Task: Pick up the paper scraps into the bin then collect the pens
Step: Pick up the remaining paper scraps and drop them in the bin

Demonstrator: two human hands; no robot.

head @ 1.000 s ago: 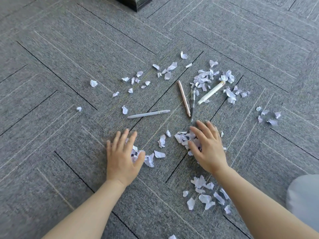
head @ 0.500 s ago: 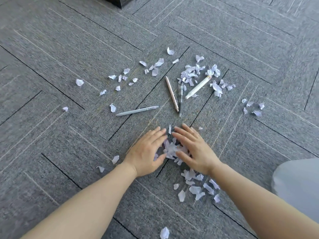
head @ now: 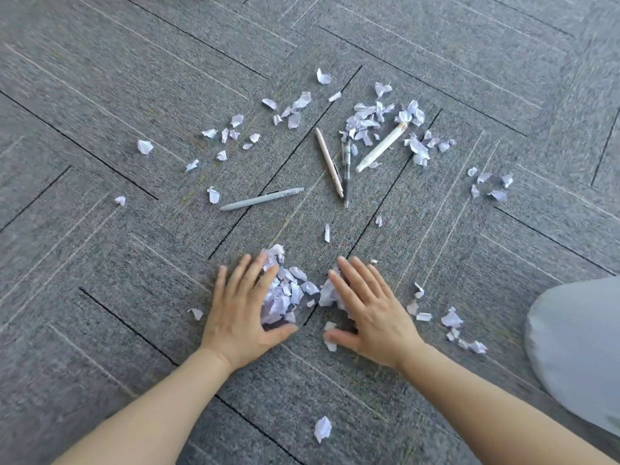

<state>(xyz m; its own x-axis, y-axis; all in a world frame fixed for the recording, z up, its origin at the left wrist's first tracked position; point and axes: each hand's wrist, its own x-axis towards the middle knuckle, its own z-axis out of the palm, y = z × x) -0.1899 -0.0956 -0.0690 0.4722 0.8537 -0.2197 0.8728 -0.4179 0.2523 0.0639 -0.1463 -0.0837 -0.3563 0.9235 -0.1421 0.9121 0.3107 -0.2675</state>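
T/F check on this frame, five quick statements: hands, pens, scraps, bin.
1. Both hands lie flat on the grey carpet, palms down. True: left hand, right hand.
2. A pile of pale lilac paper scraps sits between the hands. True.
3. The left hand holds the grey pen. False: the grey pen lies untouched on the carpet.
4. Four pens lie on the carpet. True: grey, beige pen, dark clear pen, white pen.
5. A bin stands beside the pens. False: no bin is in view.
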